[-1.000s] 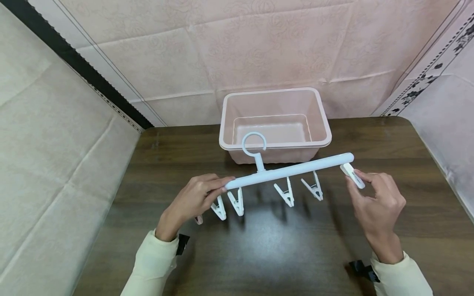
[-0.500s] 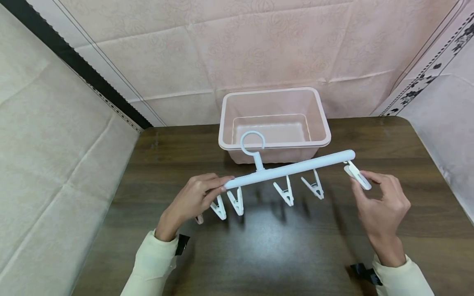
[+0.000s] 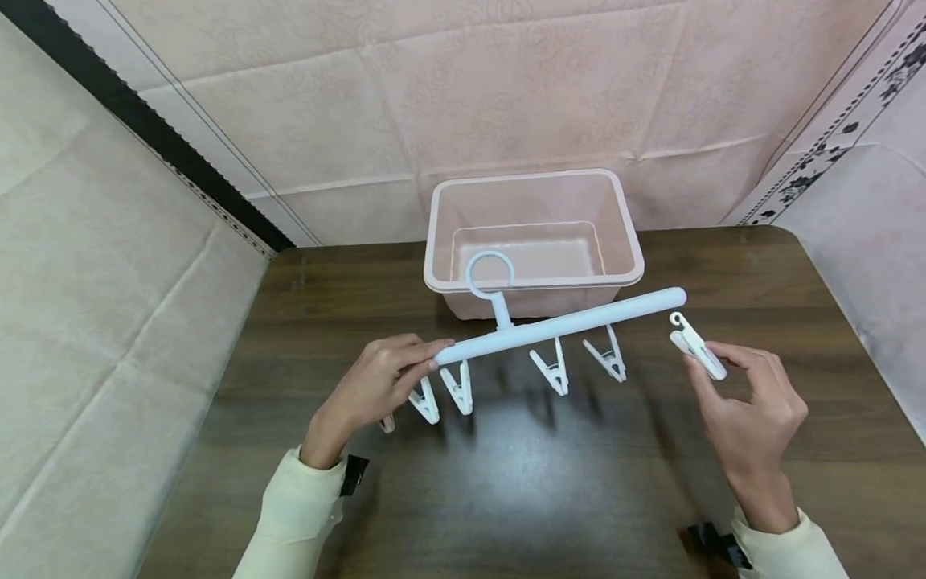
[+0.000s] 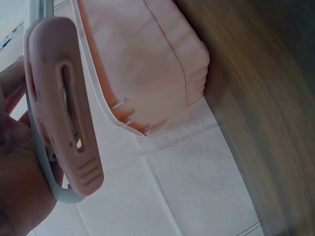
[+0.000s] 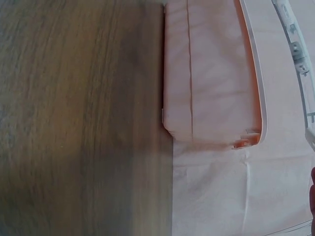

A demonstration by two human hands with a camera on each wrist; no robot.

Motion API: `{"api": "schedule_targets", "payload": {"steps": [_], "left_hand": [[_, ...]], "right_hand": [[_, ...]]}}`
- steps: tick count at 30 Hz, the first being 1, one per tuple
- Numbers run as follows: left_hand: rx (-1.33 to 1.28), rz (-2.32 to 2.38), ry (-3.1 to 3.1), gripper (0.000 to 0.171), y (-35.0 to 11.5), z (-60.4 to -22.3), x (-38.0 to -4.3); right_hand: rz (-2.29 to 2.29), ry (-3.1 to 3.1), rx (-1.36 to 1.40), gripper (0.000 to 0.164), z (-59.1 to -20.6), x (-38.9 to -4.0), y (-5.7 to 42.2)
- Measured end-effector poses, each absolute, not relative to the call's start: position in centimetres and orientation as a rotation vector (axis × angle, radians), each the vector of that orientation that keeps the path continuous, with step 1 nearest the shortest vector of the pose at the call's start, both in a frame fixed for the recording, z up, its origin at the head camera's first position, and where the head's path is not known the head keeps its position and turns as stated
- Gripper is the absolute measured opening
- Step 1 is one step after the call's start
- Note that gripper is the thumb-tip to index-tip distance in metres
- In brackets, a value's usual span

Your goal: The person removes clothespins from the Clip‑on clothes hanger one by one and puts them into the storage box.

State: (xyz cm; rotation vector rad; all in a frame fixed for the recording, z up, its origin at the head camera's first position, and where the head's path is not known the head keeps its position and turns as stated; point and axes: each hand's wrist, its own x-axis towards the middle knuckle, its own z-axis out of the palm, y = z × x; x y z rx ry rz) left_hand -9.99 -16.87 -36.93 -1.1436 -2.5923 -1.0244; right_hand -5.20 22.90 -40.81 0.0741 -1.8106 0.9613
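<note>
A pale blue clip hanger (image 3: 564,326) is held up over the table at a slant, its hook upward. My left hand (image 3: 376,382) grips its left end. In the left wrist view a pink clip (image 4: 69,108) hangs close beside that hand. Several white clips hang under the bar, such as one (image 3: 553,372) right of centre. Just beyond the bar's right end, my right hand (image 3: 755,410) pinches a loose white clothespin (image 3: 698,347) with a small hooked top, apart from the bar. The right wrist view shows only a sliver of that hand at its right edge.
Behind the hanger, a pink plastic basin (image 3: 535,301) stands at the table's back edge against a cloth-covered wall. The hanger's hook overlaps the basin in the head view. Dark wood table (image 3: 506,498) lies beneath both hands.
The white clothespin in my right hand has come off the bar's right end, and the hand has moved slightly right and down. My left hand still grips the hanger.
</note>
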Motion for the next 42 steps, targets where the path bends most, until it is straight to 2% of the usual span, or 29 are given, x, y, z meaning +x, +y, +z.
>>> {"api": "schedule_targets", "payload": {"steps": [18,31,42], "left_hand": [[-1.128,-0.973,-2.623,0.033,-17.1,-37.1,-10.1],[-1.112,-0.961,-2.637,0.032,-17.3,-37.2,-9.9],[-1.083,-0.947,-2.661,0.034,-17.5,-37.3,-9.9]], "right_hand": [[0.976,-1.797,0.172,0.036,-38.1,-5.7,22.0],[1.02,-1.927,0.267,0.026,-37.5,-7.4,22.2],[1.034,-1.98,0.294,0.026,-35.9,-9.8,21.9]]}}
